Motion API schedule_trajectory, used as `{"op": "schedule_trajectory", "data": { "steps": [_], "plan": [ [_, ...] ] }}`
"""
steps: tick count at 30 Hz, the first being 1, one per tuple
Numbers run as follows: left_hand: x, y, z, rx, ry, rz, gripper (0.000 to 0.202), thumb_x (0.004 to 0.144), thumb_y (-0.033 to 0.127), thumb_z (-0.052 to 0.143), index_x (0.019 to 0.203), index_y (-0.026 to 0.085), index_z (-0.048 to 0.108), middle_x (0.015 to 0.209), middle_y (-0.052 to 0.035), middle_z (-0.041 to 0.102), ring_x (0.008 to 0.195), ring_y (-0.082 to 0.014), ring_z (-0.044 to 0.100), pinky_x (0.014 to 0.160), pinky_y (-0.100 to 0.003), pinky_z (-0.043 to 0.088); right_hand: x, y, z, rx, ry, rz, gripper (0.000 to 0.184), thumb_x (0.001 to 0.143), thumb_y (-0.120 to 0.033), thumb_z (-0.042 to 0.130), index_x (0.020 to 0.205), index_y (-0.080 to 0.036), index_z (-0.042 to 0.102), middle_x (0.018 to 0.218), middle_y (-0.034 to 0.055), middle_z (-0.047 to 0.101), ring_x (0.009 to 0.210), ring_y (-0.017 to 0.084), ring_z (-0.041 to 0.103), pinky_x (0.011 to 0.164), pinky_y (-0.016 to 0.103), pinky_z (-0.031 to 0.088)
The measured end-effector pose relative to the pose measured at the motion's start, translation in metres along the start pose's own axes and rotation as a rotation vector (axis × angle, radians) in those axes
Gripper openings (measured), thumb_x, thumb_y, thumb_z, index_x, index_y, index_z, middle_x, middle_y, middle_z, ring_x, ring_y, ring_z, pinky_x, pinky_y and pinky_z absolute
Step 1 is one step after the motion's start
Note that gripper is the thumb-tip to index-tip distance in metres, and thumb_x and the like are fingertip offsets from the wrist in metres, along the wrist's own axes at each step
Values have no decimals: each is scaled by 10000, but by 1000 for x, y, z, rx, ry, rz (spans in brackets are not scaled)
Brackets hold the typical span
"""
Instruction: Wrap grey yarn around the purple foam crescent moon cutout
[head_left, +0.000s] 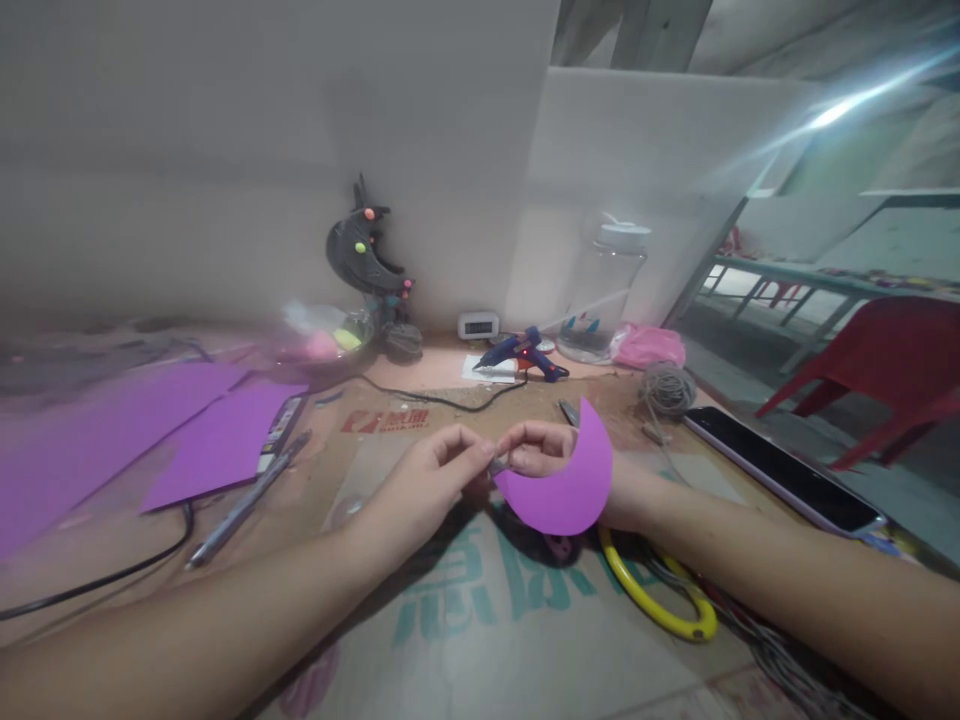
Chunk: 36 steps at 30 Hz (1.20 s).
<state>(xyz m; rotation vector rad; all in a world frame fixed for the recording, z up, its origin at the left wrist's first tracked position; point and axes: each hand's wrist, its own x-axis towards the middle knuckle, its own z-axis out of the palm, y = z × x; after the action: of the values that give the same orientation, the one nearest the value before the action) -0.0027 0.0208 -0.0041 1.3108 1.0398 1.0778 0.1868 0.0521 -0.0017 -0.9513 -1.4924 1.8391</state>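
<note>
A crescent moon cut from purple paper (570, 498) is held up over the cardboard, one point upward and the other at my fingertips. My left hand (454, 462) pinches its lower left tip between thumb and forefinger. A small greyish bit (498, 466) shows at that pinch, too small to name. My right hand (536, 447) is closed at the same tip, its fingers curled, and the crescent covers part of its palm and wrist. Beneath the right forearm lie yellow-handled scissors (652, 605), partly hidden by the paper and arm.
Purple sheets (210, 440) and a pen (247, 500) lie left. Behind are a blue glue gun (525, 350) with cord, a small digital clock (478, 325), a dark crescent ornament (360, 250) and a clear jar (604, 290). Yarn (667, 388) and a phone (784, 470) lie right.
</note>
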Motion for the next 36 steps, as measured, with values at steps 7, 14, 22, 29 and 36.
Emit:
{"op": "schedule_trajectory", "data": {
  "steps": [7, 14, 22, 29, 36],
  "plan": [
    [-2, 3, 1, 0, -10, -17, 291, 822, 405, 631, 655, 185, 538, 594, 31, 530, 582, -124, 530, 607, -245, 405, 9, 7, -6, -156, 77, -77, 466, 601, -516, 847, 748, -136, 621, 658, -16, 636, 552, 70, 551, 543, 199, 419],
    [0, -2, 0, 49, -54, -15, 308, 824, 430, 616, 668, 182, 519, 616, 9, 553, 602, -131, 500, 620, -257, 372, 9, 5, -2, -185, 122, -109, 511, 599, -594, 814, 733, -157, 584, 646, -19, 623, 565, 86, 554, 520, 206, 398],
    [0, -2, 0, 46, -93, -33, 294, 832, 421, 605, 704, 172, 516, 637, 13, 549, 603, -114, 476, 598, -238, 370, 11, 7, -4, -223, 131, -116, 549, 580, -638, 800, 727, -155, 586, 616, -16, 608, 536, 88, 531, 503, 209, 381],
    [1, -2, 0, 61, -102, -25, 286, 845, 413, 600, 720, 168, 520, 646, 12, 548, 616, -114, 477, 612, -241, 378, 11, 9, -5, -231, 110, -113, 534, 617, -643, 778, 758, -162, 594, 610, -21, 603, 502, 85, 518, 459, 198, 365],
    [0, -2, 0, 66, -106, -22, 291, 848, 421, 589, 723, 167, 519, 654, 7, 551, 616, -115, 472, 602, -243, 373, 11, 9, -5, -251, 152, -82, 585, 574, -677, 782, 767, -157, 598, 612, -5, 639, 491, 91, 545, 448, 195, 380]
  ]
}}
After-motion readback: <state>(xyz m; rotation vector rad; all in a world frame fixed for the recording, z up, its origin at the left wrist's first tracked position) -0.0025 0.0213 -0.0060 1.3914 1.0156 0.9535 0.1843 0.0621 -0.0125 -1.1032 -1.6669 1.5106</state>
